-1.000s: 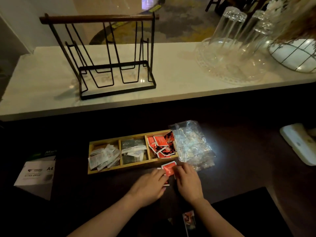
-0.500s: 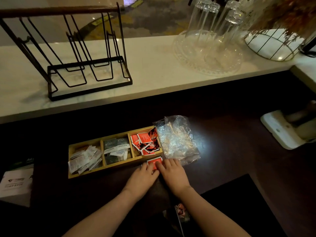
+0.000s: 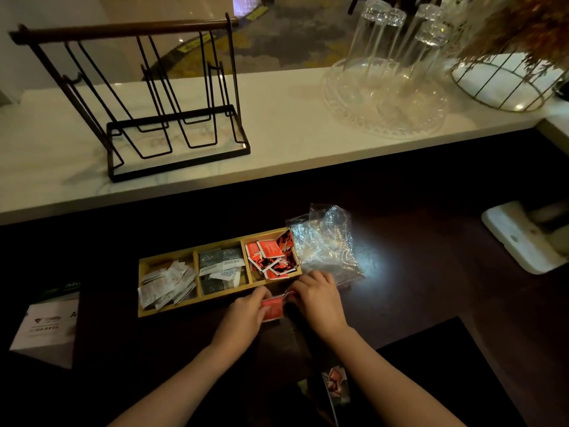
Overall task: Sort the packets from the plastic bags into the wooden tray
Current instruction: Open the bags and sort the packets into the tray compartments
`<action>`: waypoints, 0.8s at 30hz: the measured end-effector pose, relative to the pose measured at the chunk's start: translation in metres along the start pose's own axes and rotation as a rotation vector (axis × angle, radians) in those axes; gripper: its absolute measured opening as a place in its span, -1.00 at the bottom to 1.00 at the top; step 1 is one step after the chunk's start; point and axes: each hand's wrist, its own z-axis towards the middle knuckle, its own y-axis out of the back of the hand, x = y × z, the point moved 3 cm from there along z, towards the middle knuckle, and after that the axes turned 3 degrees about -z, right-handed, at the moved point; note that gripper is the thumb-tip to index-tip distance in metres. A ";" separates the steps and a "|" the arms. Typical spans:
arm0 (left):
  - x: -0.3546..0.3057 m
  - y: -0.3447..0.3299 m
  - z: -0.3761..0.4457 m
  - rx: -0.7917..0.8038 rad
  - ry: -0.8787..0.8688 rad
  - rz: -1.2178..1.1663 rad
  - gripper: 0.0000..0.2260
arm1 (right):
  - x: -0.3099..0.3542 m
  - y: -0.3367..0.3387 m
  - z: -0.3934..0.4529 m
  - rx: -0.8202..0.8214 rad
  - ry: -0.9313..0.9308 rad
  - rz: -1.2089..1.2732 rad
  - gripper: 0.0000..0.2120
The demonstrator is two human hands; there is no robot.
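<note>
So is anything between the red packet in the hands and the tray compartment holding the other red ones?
Nothing visible blocks it. The red packet, held by the left hand and right hand, sits just in front of the wooden tray. Only the tray's low front wall separates it from the right compartment.

A second ago a red packet (image 3: 272,308) lay flat on the dark table just in front of the wooden tray (image 3: 215,298), with the fingertips of both hands resting on it. Now the left hand (image 3: 244,318) and the right hand (image 3: 318,298) have drawn it slightly nearer the person and hold it between them, seemingly lifted off the surface, though the dim light makes that uncertain
</note>
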 end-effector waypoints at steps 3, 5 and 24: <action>0.008 0.016 -0.003 -0.079 0.141 -0.250 -0.88 | -0.001 0.009 0.002 0.004 -0.048 0.154 -0.85; 0.013 0.027 -0.005 -0.131 0.231 -0.417 -0.88 | -0.004 0.010 0.004 0.079 -0.156 0.362 -0.81; -0.013 0.042 0.019 -0.038 0.392 -1.024 -0.75 | 0.037 0.028 0.047 0.211 -0.413 1.139 -0.77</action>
